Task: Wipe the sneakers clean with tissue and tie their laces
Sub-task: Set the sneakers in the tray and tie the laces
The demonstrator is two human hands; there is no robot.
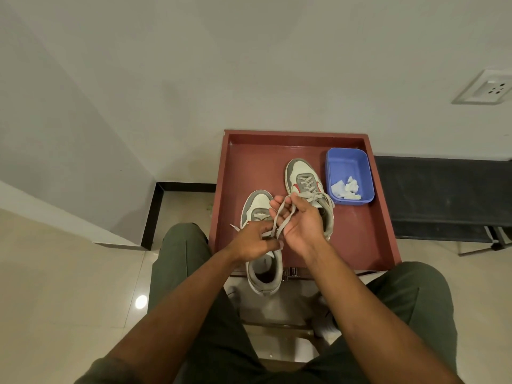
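Two white and grey sneakers lie on a red-brown tray table (368,239). The left sneaker (259,209) points away from me, its heel hanging over the near edge. The right sneaker (302,176) lies farther back, laces tied in a bow. My left hand (253,241) pinches the left sneaker's grey laces (279,220) low over the tongue. My right hand (300,221) holds a loop of the same lace, raised above the shoe. Crumpled white tissue (346,187) lies in a blue tub (349,162).
The blue tub stands at the tray's back right corner. A white wall rises behind, with a socket (487,88) at the upper right. A dark bench (443,195) stands to the right. My knees in green trousers flank the table over a tiled floor.
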